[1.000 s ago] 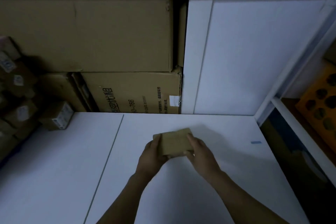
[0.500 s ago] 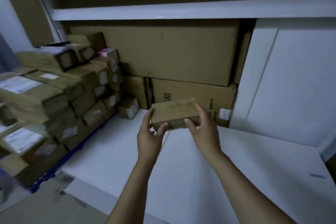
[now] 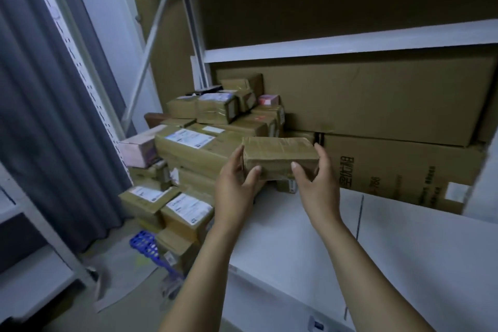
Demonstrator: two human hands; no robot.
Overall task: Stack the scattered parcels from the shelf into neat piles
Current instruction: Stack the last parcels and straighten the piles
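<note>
Two hands lift one small taped brown parcel (image 3: 280,156) clear of the white shelf (image 3: 404,250), holding it level above the shelf's left end. The left hand (image 3: 234,191) grips its left end with the thumb on the near face, and the right hand (image 3: 318,186) grips its right end the same way. Just behind and to the left rises a heap of labelled parcels (image 3: 194,143), reaching down to a blue crate (image 3: 151,248) on the floor. Two large cartons (image 3: 377,100) lie stacked at the back of the shelf, under an upper shelf board (image 3: 350,43). A grey curtain (image 3: 40,116) hangs at far left.
</note>
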